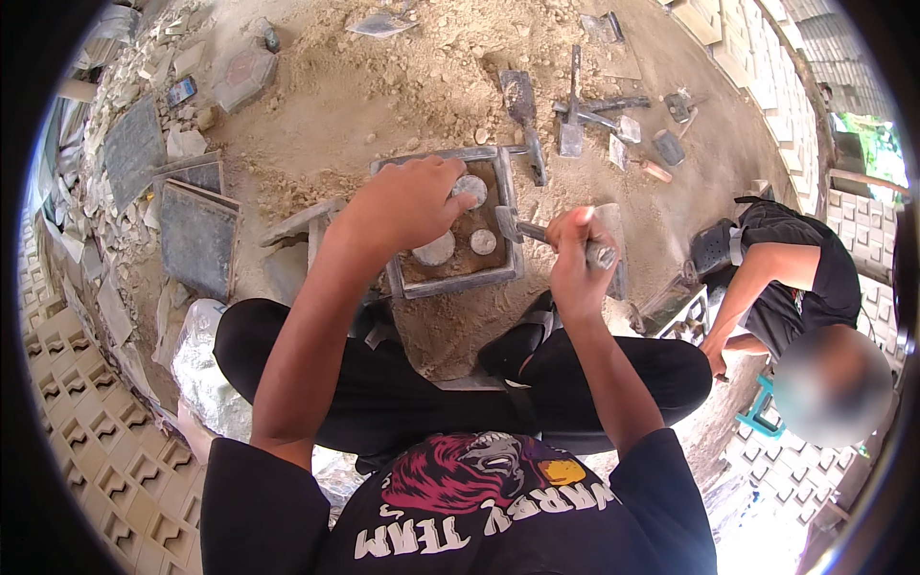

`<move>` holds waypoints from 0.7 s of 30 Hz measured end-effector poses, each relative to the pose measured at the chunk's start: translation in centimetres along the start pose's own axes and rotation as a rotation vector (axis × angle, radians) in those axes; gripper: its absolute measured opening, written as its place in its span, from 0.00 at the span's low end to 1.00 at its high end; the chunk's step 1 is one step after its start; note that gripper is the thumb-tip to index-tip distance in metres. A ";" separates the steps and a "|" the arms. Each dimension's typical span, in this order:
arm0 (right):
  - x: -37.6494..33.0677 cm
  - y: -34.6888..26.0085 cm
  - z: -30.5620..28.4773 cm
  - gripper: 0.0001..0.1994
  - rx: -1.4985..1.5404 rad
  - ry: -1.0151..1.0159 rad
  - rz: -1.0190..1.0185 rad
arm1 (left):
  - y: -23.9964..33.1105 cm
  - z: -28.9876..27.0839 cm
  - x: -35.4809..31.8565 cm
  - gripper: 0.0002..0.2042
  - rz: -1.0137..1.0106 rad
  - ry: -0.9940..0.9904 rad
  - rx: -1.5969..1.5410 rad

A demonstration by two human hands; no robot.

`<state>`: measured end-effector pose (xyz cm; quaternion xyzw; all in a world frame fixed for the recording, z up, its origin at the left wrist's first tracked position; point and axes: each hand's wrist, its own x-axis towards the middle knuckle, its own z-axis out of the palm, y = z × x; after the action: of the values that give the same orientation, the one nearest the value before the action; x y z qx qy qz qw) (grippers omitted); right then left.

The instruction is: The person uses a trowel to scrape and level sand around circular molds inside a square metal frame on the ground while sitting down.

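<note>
A rectangular grey mould frame (458, 282) lies on the sandy ground before me, with brown sand inside it. Several round grey pieces sit in the sand, among them a larger disc (434, 251) and a smaller disc (483, 241). My left hand (407, 203) reaches over the frame's left side, its thumb and fingers closed about the edge of an upper round disc (471, 191). At the right wall, my right hand (583, 257) grips a hammer (533, 231) by its handle. The hammer's head is close to that wall; whether they touch is unclear.
Beyond the frame lie a flat spade-like tool (518, 96), a hammer (572, 115) and other hand tools. Dark slabs (197, 240) and rubble are at the left. Another person (800, 259) crouches at the right near a teal stool (760, 410). Patterned blocks (96, 431) line the lower left.
</note>
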<state>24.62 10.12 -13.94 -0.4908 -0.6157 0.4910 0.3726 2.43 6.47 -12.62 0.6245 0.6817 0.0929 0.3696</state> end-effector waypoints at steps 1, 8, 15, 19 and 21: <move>-0.3 0.9 -0.1 0.24 -0.073 -0.013 0.031 | 0.3 0.1 0.0 0.25 0.001 -0.010 0.037; -2.3 -0.4 -1.4 0.26 -0.009 0.043 0.062 | 1.4 0.7 0.2 0.25 0.047 -0.044 0.054; -4.0 -0.1 -2.1 0.26 0.069 0.018 -0.018 | 1.6 1.1 0.6 0.25 0.105 -0.010 0.071; -4.9 1.6 -1.6 0.26 -0.071 0.007 0.065 | 1.6 1.5 1.3 0.25 0.076 -0.036 0.089; -4.7 -0.1 -1.8 0.26 0.010 -0.055 0.137 | 1.6 1.4 1.4 0.26 0.042 -0.047 0.141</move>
<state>27.37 5.99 -13.30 -0.5162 -0.5884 0.5317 0.3235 4.66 7.62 -13.23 0.6652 0.6645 0.0377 0.3385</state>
